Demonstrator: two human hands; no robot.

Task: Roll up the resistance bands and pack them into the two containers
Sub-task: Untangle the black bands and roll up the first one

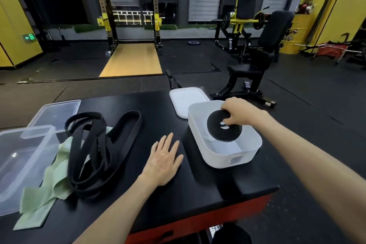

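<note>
My right hand (238,111) grips a black band rolled into a flat coil (219,131), holding it inside the open white container (247,150) on the right of the black table. My left hand (165,159) rests flat on the table, fingers spread, holding nothing. A pile of loose black bands (95,148) lies left of it, partly over a light green band (51,186). A clear plastic container (21,156) stands open at the far left.
The white lid (184,99) lies behind the white container. The clear lid (59,111) lies behind the clear container. The black table (158,115) ends at a red front edge. Gym machines, a bench and a rack stand on the floor beyond.
</note>
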